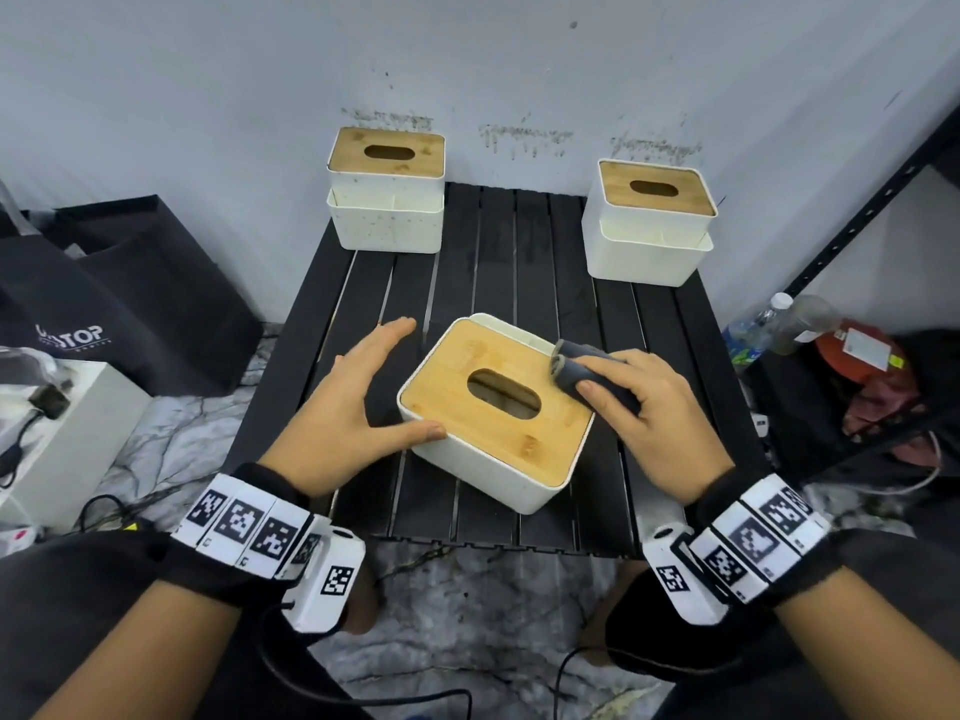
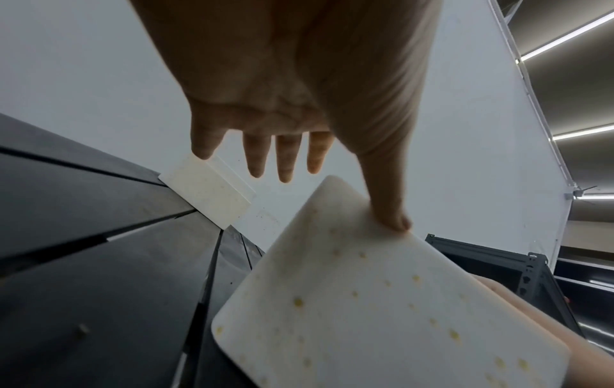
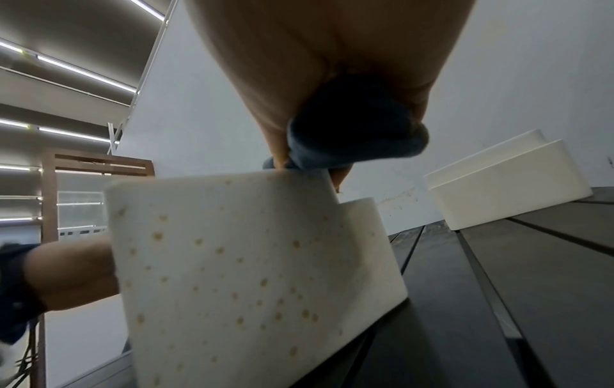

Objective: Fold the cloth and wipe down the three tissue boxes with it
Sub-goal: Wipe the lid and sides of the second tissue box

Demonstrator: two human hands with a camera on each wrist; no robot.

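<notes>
Dark folded cloth [image 1: 592, 379] sits gripped in the right hand [image 1: 660, 413], pressed on the bamboo lid of the nearest tissue box [image 1: 493, 413]; the left hand [image 1: 358, 402], fingers straight, steadies its left corner with the thumb.

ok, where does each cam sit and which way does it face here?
Head: on the head, looking down at the near tissue box; both hands and wristbands show.
Left wrist: under the left hand, looking along its spread fingers; thumb on the box.
Right wrist: under the right hand, which holds the cloth.
All three views share the near box.
</notes>
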